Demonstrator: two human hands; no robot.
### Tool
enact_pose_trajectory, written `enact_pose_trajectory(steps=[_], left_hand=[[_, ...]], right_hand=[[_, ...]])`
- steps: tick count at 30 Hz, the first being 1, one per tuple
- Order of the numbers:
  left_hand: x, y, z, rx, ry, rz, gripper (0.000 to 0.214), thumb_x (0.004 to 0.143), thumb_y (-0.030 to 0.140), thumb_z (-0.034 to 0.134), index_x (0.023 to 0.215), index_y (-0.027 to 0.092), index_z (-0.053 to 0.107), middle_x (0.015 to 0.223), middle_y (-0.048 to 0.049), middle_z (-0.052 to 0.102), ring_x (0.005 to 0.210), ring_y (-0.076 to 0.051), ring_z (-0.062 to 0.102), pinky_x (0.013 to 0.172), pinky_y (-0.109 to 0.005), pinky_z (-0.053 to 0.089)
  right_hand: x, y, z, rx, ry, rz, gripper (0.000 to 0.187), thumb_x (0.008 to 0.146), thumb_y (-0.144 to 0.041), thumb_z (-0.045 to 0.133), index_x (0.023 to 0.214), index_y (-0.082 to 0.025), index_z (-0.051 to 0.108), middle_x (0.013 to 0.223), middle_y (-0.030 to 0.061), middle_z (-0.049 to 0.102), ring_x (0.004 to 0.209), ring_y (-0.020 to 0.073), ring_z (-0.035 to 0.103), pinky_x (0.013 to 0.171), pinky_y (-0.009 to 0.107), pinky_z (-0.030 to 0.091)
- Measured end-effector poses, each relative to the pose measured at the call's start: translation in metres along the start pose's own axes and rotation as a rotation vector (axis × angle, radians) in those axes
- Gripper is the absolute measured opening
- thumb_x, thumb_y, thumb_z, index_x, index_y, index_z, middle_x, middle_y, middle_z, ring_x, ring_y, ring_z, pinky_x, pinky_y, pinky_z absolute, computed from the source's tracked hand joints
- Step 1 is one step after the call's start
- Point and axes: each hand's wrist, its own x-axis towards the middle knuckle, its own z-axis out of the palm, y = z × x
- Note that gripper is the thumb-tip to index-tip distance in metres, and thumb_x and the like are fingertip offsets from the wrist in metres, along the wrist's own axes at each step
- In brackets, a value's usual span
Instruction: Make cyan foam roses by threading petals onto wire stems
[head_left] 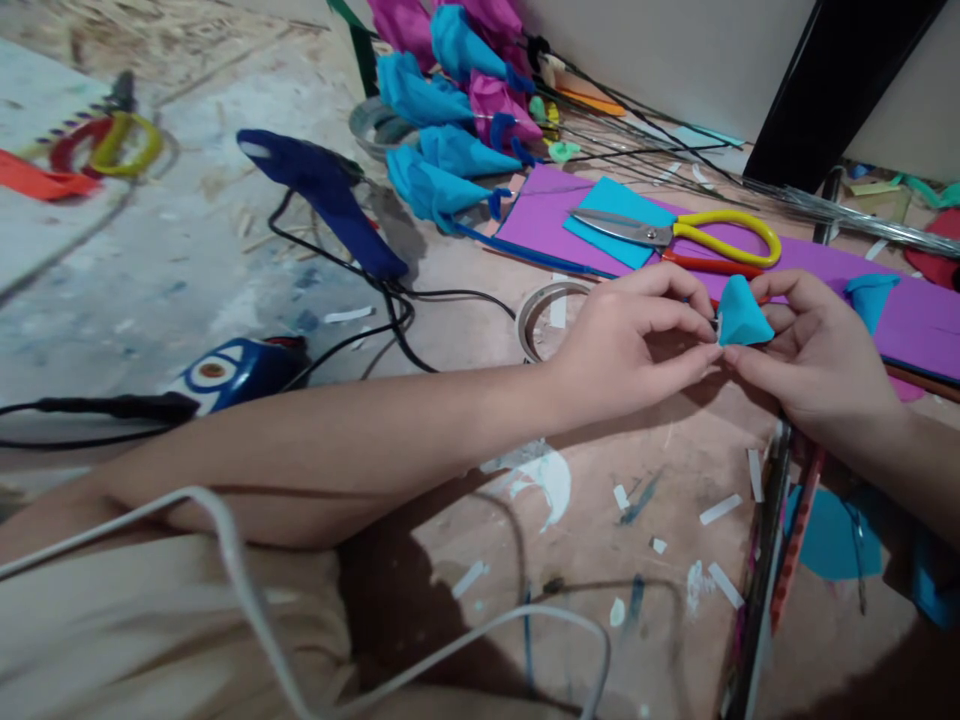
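Observation:
A small blue foam cone [742, 318] sits between my two hands above the table. My left hand [634, 340] reaches in from the left and pinches the cone's left edge with thumb and fingers. My right hand [814, 355] comes from the right and grips the cone from below and behind, fingers curled round it. Just behind the hands lie yellow-handled scissors [679, 232] on a blue foam square [619, 218] atop a purple foam sheet [885, 295]. Another blue cone [870, 295] lies to the right on the purple sheet.
A blue glue gun [322, 195] stands at the left with its black cable [390, 310]. Blue and magenta foam flowers on wire stems [457, 120] lie at the back. A tape roll [547, 310] sits beside my left hand. Paper scraps litter the table; a white cable [225, 540] crosses the foreground.

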Motion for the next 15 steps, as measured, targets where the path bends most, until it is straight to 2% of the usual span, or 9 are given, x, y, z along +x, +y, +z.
enact_pose_trajectory(steps=[9,15], left_hand=[[0.0002,0.0005,-0.0001,0.008,-0.009,0.004,0.013,0.098,0.024,0.072,0.09,0.021,0.082,0.106,-0.0065,0.08,0.092,-0.016,0.076,0.083,-0.031,0.065],[-0.0001,0.0004,-0.0005,0.007,-0.003,-0.001,0.013,0.098,0.026,0.074,0.089,0.023,0.082,0.106,-0.0066,0.081,0.091,-0.016,0.076,0.081,-0.031,0.065]], right_hand=[[0.0004,0.001,-0.0004,0.002,-0.004,0.003,0.052,0.073,-0.031,0.1,0.104,-0.031,0.058,0.082,-0.0055,0.072,0.082,0.0194,0.078,0.072,0.033,0.066],[0.0001,0.0005,-0.0003,-0.012,0.005,-0.006,0.052,0.074,-0.03,0.099,0.106,-0.029,0.058,0.084,-0.004,0.073,0.082,0.0192,0.078,0.072,0.032,0.066]])
